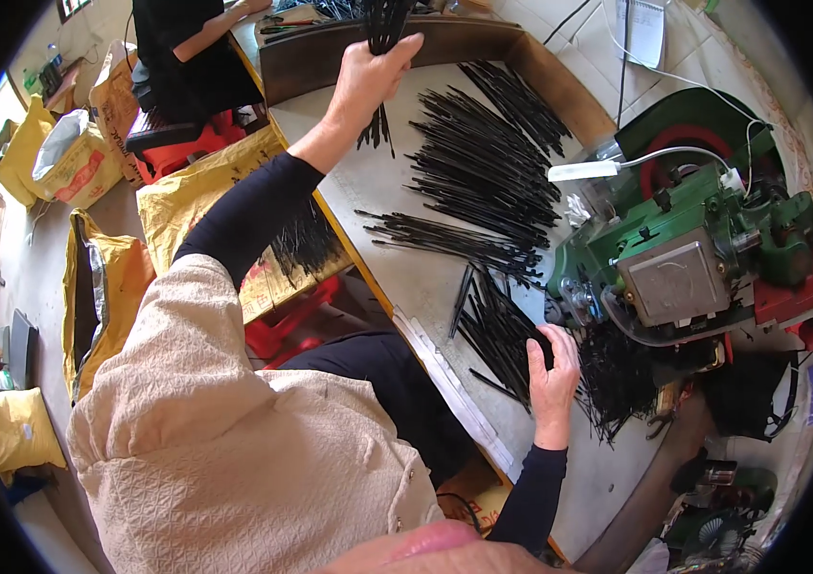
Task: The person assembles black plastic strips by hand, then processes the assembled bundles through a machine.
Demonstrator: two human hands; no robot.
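Observation:
A bundle of thin black rods (pixel 385 21) is gripped upright in my left hand (pixel 368 84), raised over the far left side of the white table (pixel 598 488). The rods stick out above and below the closed fist. My right hand (pixel 554 378) is low over the table beside a smaller heap of black rods (pixel 500 335). Its thumb stands apart from the fingers, with no rod visibly held; the fingertips are partly hidden. A broad spread of black rods (pixel 483 167) lies across the middle of the table, between my hands.
A green machine (pixel 669 258) with a metal cover stands at the right. Beside it lies a tangle of fine black strands (pixel 617 378). A brown raised board (pixel 330 57) edges the table's far side. Yellow sacks (pixel 110 287) and a red stool (pixel 291 330) are to the left; another person's arm (pixel 210 33) shows beyond.

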